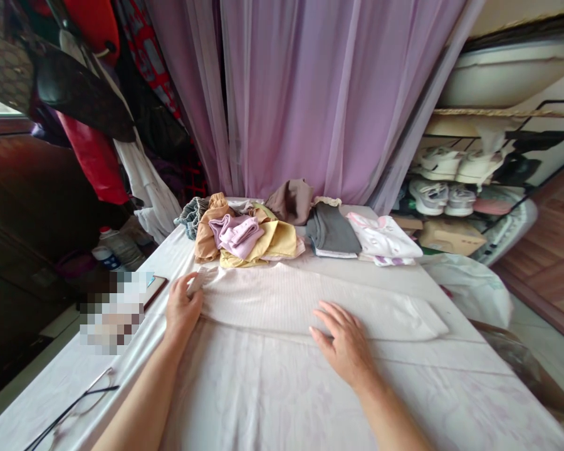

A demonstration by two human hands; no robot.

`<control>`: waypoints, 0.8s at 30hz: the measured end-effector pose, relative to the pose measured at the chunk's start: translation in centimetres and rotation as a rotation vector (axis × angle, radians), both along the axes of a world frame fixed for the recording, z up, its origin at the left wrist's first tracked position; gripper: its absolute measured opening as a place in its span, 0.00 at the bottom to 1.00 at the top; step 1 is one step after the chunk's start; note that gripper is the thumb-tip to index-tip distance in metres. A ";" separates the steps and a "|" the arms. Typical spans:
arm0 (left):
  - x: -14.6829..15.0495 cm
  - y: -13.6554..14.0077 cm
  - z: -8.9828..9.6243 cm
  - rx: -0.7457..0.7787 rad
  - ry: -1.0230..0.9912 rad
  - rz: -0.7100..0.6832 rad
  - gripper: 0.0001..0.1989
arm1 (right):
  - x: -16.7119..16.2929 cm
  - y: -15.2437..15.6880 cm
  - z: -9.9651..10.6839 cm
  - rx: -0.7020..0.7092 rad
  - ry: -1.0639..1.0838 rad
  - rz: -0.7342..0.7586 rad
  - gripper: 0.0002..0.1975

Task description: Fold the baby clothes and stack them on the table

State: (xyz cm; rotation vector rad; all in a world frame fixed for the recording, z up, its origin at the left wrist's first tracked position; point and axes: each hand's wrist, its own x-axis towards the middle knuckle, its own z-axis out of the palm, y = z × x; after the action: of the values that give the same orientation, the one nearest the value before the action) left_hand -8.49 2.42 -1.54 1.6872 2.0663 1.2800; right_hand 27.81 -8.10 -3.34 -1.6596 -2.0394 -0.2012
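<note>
A pair of white ribbed trousers (pixel 272 300) lies stretched sideways across the table, folded lengthwise, with a cuff at the right end. My left hand (pixel 183 307) is closed on the gathered left end, thumb and fingers pinching the cloth. On the lower edge right of the middle, my right hand (pixel 341 335) rests with its fingers spread, touching the fabric and gripping nothing. Just behind the trousers is a loose heap of clothes, with a lilac garment (pixel 235 235) on top of a yellow one (pixel 279 241).
Folded dark grey clothing (pixel 333 228) and a folded white garment with pink trim (pixel 380 235) stand at the back right. Eyeglasses (pixel 75 401) lie at the table's left edge, near a blurred-out item (pixel 117 313). A purple curtain (pixel 310 94) hangs behind; a shoe rack is at right.
</note>
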 end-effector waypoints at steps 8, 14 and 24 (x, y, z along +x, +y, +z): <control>-0.9 -0.7 -1.1 0.042 -0.011 -0.029 0.26 | 0.0 0.3 0.2 0.000 0.027 -0.007 0.13; -0.7 -0.9 -0.8 -0.032 -0.051 -0.015 0.26 | -0.1 0.5 0.2 -0.002 0.051 -0.008 0.12; -1.3 0.1 -1.5 0.062 -0.020 -0.065 0.21 | -0.6 0.4 0.7 -0.050 0.037 -0.038 0.14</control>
State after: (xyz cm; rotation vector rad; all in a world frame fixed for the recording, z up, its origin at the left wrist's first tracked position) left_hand -9.75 2.53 -3.03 1.7452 1.9628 1.3482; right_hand 27.17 -7.75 -2.64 -1.7210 -2.0018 -0.1330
